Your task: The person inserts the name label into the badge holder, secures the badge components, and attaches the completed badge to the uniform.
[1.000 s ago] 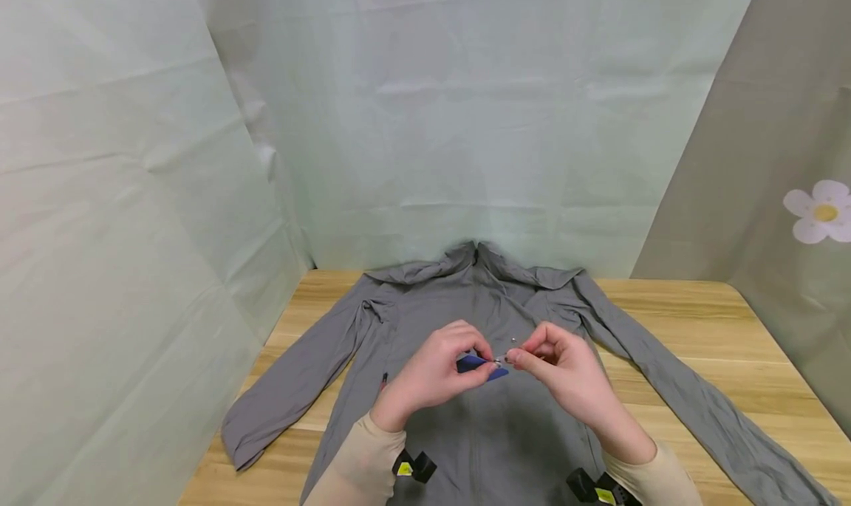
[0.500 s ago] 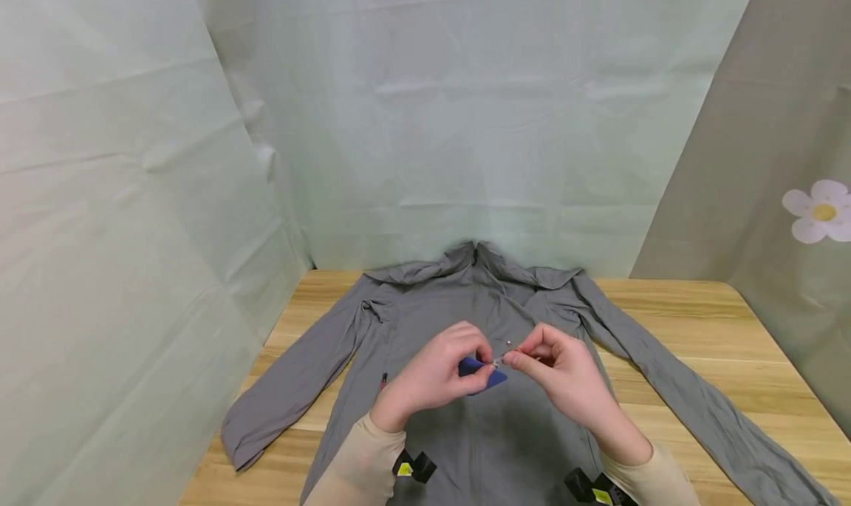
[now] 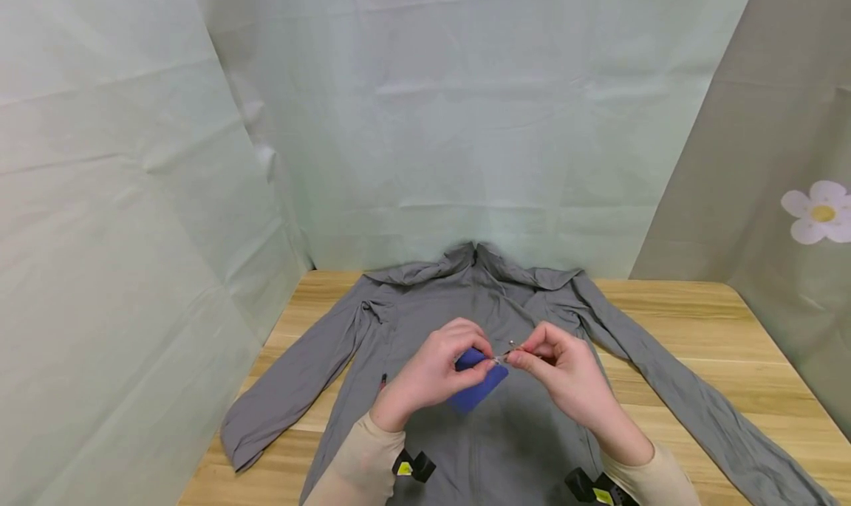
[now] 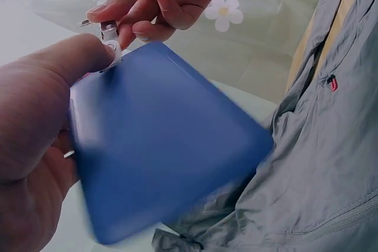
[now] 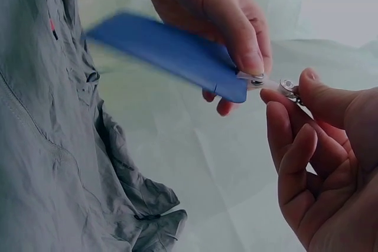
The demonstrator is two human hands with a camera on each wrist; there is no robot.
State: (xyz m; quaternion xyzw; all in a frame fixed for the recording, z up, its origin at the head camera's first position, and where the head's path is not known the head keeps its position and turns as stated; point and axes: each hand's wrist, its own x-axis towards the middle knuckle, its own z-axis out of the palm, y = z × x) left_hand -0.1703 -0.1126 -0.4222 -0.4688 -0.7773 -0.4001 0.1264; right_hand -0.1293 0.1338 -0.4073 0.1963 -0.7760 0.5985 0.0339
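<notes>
A blue badge holder (image 3: 477, 394), flat and rectangular, hangs below my left hand (image 3: 442, 366) over a grey jacket (image 3: 432, 306). Thumb and forefinger of that hand pinch its clear strap (image 5: 270, 84) at the silver snap (image 5: 258, 79). Opposite it, my right hand (image 3: 565, 366) pinches the metal badge clip (image 5: 288, 88) at the strap's other end, its remaining fingers loosely curled. Both hands are raised above the jacket's front, fingertips close together. In the left wrist view the badge holder is blurred and fills the middle.
The jacket lies spread on a wooden table (image 3: 671, 321), collar at the back and sleeves out to both sides. Pale cloth walls (image 3: 479, 122) stand behind and beside it. A red-and-black zipper pull (image 4: 332, 82) shows on the jacket.
The blue badge holder has swung downward, so more of its face shows below the left hand. Both hands stay almost in place, still pinching the strap and clip.
</notes>
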